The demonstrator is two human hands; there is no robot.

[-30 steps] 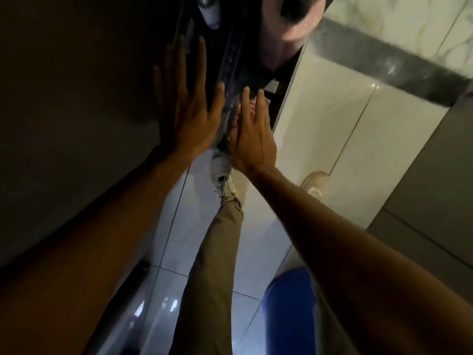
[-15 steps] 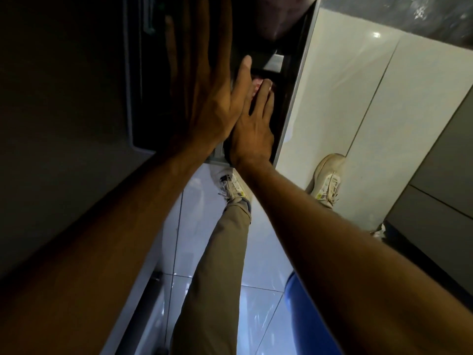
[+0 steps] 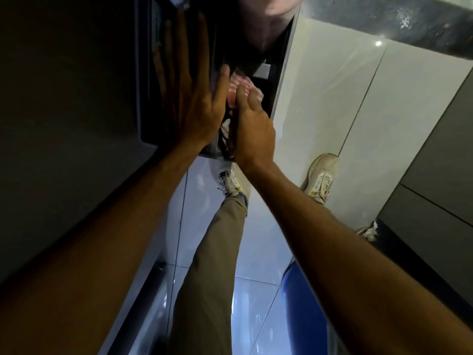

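My left hand [image 3: 190, 103] lies flat, fingers straight, against a dark glossy door panel [image 3: 151, 98] at upper centre. Just right of that panel is a narrow dark opening [image 3: 266, 80]. A pink-and-white cloth [image 3: 236, 84] shows inside it. My right hand [image 3: 252, 129] is at the opening, its fingers curled over the cloth, which peeks out above the knuckles and beside the palm. What lies deeper in the opening is hidden in shadow.
A white glossy panel [image 3: 320, 103] stands right of the opening, under a dark marbled band [image 3: 384, 19]. Grey cabinet fronts [image 3: 435, 175] are at the right. My shoes [image 3: 321, 175] and one trouser leg [image 3: 215, 265] are on the tiled floor, with a blue container [image 3: 302, 316] below.
The view has dropped and come closer. My left hand stayed flat on the dark panel. My right hand's fingers went from straight to curled over the pink cloth.
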